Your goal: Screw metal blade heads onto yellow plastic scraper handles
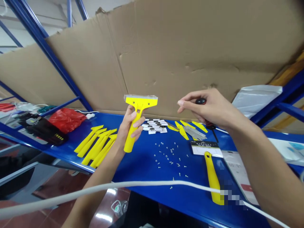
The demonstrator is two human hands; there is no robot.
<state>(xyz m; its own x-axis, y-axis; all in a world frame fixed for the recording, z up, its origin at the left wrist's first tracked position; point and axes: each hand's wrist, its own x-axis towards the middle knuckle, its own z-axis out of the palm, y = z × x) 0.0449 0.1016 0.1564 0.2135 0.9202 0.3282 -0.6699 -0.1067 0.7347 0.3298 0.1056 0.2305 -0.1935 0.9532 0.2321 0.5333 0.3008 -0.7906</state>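
My left hand (pixel 122 128) is closed around the yellow handle of a scraper (pixel 130 137), raised upright above the blue table. Its wide head has two screw holes, and clear plastic runs along the top edge. To the right and apart from it, my right hand (pixel 211 106) grips a screwdriver (pixel 201 101); the black handle end shows between the fingers, and its shaft points down. Small screws and nuts (pixel 171 160) lie scattered on the table between the hands. Behind them are white packs with black clips (pixel 155 126), yellow plates (pixel 182 132) and grey metal plates (pixel 196 133).
Several yellow scraper handles (pixel 98 145) lie at the left. A packaged yellow scraper (pixel 212 174) with a header card (pixel 205 148) lies right. A white cable (pixel 152 183) crosses the foreground. Cardboard (pixel 178 57) stands behind the blue table (pixel 140 167); a red bag (pixel 66 119) sits left.
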